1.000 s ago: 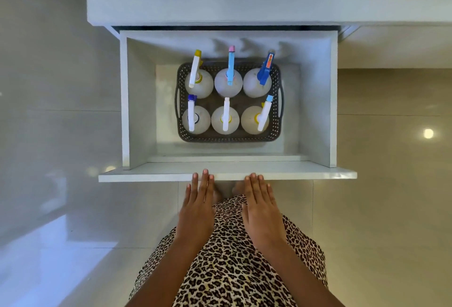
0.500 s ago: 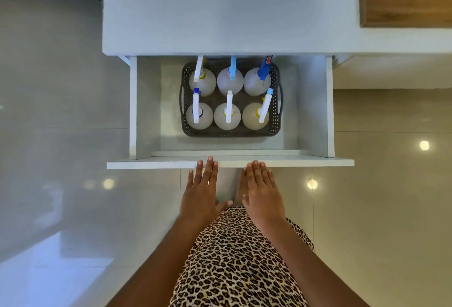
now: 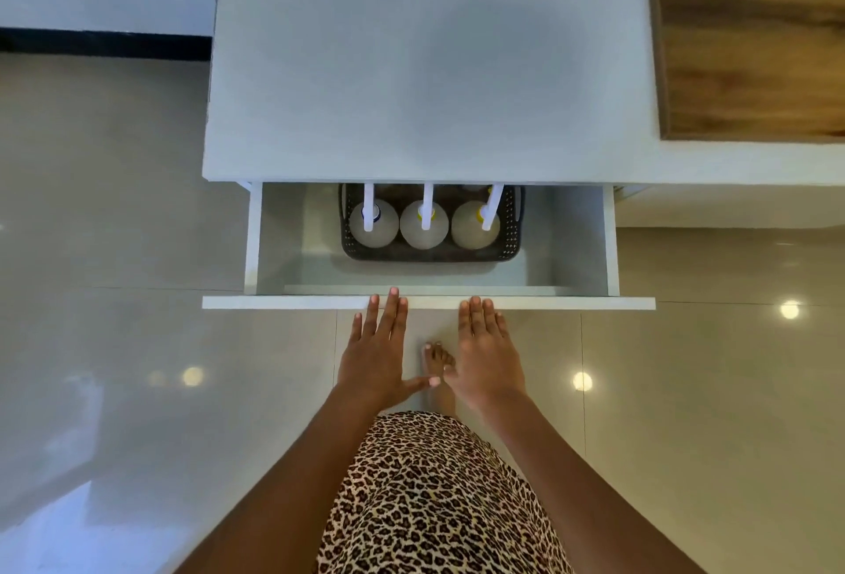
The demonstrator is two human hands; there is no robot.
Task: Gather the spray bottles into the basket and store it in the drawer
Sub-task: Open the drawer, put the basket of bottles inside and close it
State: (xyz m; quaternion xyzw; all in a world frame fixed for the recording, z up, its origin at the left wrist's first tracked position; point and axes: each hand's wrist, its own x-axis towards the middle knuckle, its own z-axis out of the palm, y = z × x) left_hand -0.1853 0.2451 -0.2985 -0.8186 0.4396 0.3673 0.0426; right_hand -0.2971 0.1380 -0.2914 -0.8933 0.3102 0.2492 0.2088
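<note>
Last step, closing: white drawer [image 3: 274,302] partly open. Dark grey perforated plastic basket [image 3: 434,256] of translucent white spray bottles [image 3: 423,233] inside drawer, toward rear. Left hand [image 3: 377,354] and right hand [image 3: 487,354] flat, fingers straight, tips on drawer front. Next: even push till flush

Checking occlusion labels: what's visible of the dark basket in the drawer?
The dark grey perforated plastic basket is rectangular with rounded corners and a loop handle on its right side. It sits flat on the floor of the white drawer, its rear part hidden under the white cabinet top. Three translucent spray bottles stand upright inside.
</note>
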